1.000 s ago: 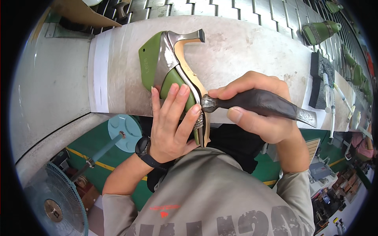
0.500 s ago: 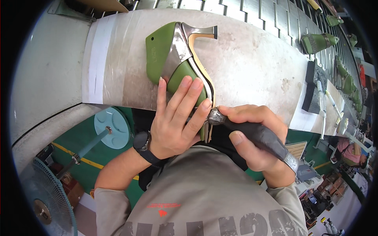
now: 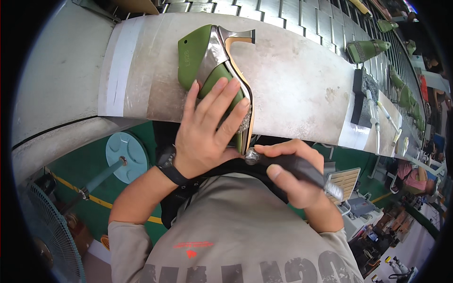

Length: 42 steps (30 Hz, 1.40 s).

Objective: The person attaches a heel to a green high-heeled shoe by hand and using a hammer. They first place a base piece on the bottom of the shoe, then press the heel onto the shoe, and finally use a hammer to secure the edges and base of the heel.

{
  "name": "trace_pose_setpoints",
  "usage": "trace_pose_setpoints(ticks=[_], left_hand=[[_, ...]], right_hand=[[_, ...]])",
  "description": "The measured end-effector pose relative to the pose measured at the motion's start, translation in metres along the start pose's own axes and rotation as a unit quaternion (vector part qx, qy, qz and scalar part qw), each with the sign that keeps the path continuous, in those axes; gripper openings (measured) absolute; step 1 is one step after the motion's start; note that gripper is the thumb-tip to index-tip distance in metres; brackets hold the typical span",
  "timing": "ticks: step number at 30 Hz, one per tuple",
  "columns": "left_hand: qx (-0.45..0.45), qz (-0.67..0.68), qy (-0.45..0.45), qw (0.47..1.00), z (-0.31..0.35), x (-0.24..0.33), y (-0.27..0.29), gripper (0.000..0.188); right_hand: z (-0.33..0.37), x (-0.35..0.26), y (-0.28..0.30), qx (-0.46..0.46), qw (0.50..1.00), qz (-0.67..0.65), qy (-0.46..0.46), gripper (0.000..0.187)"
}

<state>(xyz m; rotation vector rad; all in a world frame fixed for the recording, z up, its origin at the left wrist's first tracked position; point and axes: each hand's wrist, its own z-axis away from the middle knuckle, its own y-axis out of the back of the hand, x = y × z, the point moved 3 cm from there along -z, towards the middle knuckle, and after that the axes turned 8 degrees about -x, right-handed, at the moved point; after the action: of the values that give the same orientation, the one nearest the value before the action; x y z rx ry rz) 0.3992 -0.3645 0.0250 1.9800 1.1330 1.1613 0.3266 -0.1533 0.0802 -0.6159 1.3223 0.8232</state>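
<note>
A high-heeled shoe [image 3: 220, 48] in shiny metallic grey, with a tan sole edge, lies on its side around a green last [image 3: 194, 53]. Its slim heel points to the far right, and its toe reaches past the bench's near edge toward me. My left hand [image 3: 203, 129] holds the shoe's front half, long fingers spread over its side and thumb by the toe. Wrapped in my right hand [image 3: 298, 181] is a tool [image 3: 303, 163] with a dark grip and rounded metal head, its exact kind unclear. That head is right at the toe tip; whether it touches is unclear.
The shoe lies on a pale, stained bench [image 3: 292, 80]. Behind runs a slatted metal conveyor [image 3: 271, 10]; more green lasts [image 3: 368, 50] stand at right. A black block [image 3: 361, 96] and slim white tools [image 3: 373, 113] lie at the bench's right end. A fan [image 3: 52, 236] stands lower left.
My right hand has brought the tool's metal head along the sole edge toward me, from beside the forepart to the toe tip. My left hand keeps its hold on the shoe.
</note>
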Motion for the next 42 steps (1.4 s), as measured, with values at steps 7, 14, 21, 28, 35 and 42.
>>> trace_pose_setpoints(ticks=[7, 14, 21, 28, 35, 42], left_hand=[[0.037, 0.046, 0.032, 0.998, -0.075, -0.061, 0.008, 0.056], [0.034, 0.042, 0.118, 0.992, -0.082, -0.068, 0.002, 0.038], [0.038, 0.04, 0.117, 0.992, -0.08, -0.073, 0.001, 0.037], [0.033, 0.033, 0.105, 0.993, -0.08, -0.07, 0.006, 0.04], [0.017, 0.042, 0.122, 0.992, -0.078, -0.074, 0.004, 0.042], [0.041, 0.058, 0.131, 0.989, -0.079, -0.077, 0.001, 0.039]], right_hand=[[-0.014, -0.016, 0.03, 0.135, 0.986, 0.009, 0.095, 0.049], [-0.019, -0.034, 0.035, 0.175, 0.955, -0.022, 0.239, 0.047], [-0.06, -0.015, 0.015, 0.061, 0.991, -0.103, 0.054, 0.019], [-0.047, -0.055, 0.022, 0.203, 0.958, -0.013, 0.202, 0.029], [-0.041, -0.007, 0.003, 0.039, 0.996, -0.008, 0.08, 0.023], [-0.064, -0.018, 0.011, 0.036, 0.996, -0.028, 0.077, 0.024]])
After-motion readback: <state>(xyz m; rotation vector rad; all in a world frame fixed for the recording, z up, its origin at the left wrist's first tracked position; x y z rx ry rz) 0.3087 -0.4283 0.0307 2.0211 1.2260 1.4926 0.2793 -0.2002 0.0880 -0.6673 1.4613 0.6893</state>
